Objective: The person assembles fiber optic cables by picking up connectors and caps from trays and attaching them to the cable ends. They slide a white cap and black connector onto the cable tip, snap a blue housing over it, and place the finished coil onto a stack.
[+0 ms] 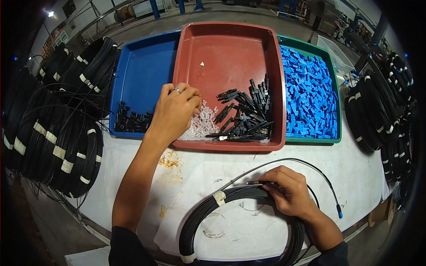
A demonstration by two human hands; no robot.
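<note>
My left hand (pixel 176 108) reaches over the left part of the red tray (pixel 213 48), fingers curled at the small clear plastic pieces (pixel 205 122); its fingertips are hidden, so what they pinch cannot be seen. My right hand (pixel 287 190) is closed on a fibre optic cable end (pixel 254 182) with a slim black tip pointing left. Below that hand lies a coil of black cable (pixel 191 221), bound with pale tape (pixel 219 198). The cable's other end, a black connector with a blue tip (pixel 340 211), rests on the table to the right.
Black connector housings (pixel 248 111) fill the red tray's right corner. A blue tray (pixel 142 62) holds small black parts (pixel 132 119); a green tray (pixel 336 111) holds many blue clips (pixel 308 95). Cable coils stand at left (pixel 49 137) and right (pixel 370 111). White sheeting (pixel 128 186) covers the table.
</note>
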